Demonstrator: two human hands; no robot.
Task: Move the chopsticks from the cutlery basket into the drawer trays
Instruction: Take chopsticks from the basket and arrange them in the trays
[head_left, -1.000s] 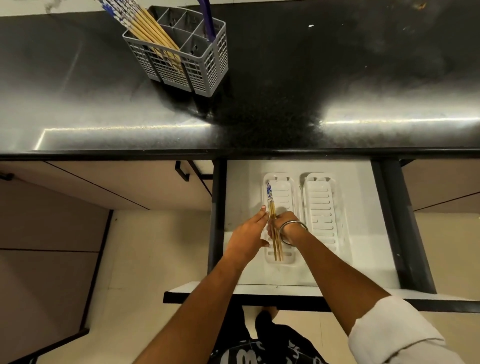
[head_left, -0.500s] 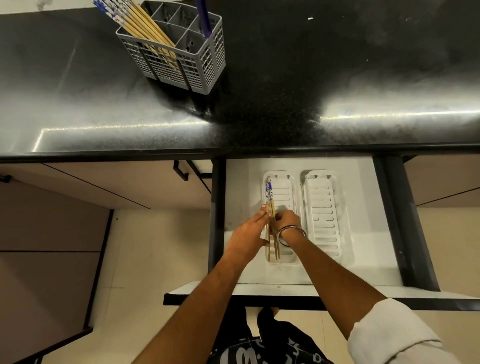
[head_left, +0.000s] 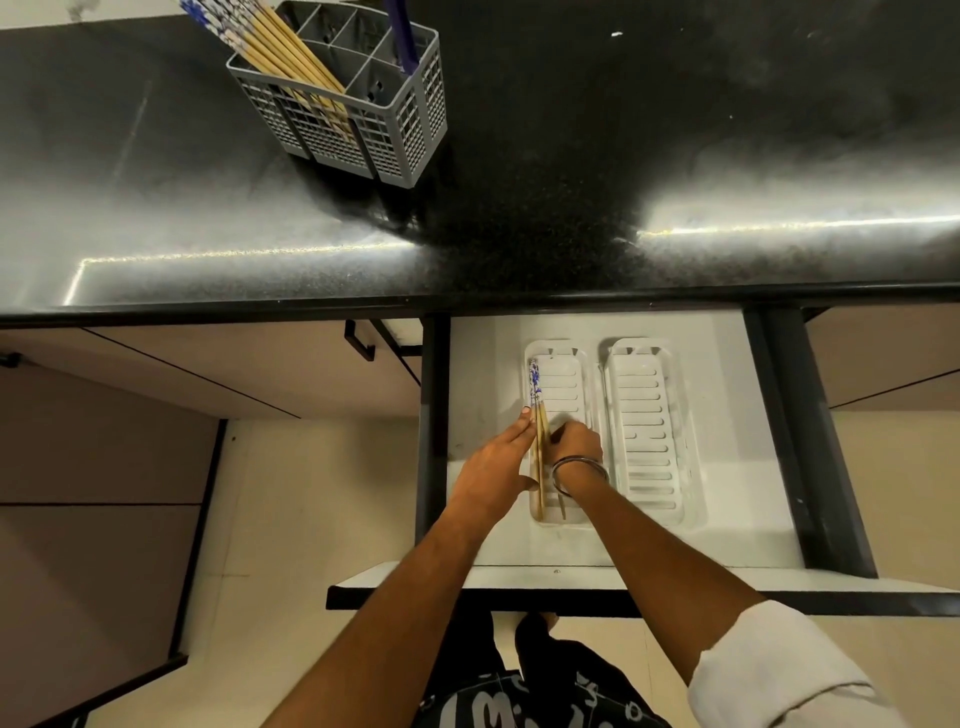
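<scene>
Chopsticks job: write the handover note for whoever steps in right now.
Left hand: flat against the left side of the chopsticks in the tray, fingers straight, squaring them up.
Right hand: on their right side; whether it grips them cannot be told.
Done: a few chopsticks lie lengthwise in the left tray of the open drawer, patterned ends pointing away.
Left: the right tray holds nothing. A bundle of chopsticks stands in the grey cutlery basket on the black counter. Fetch those next.

Grey cutlery basket (head_left: 358, 124), tan chopsticks (head_left: 540, 447) with blue-and-white patterned tops, white trays (head_left: 649, 431), seemingly speckled black counter (head_left: 571, 156).
</scene>
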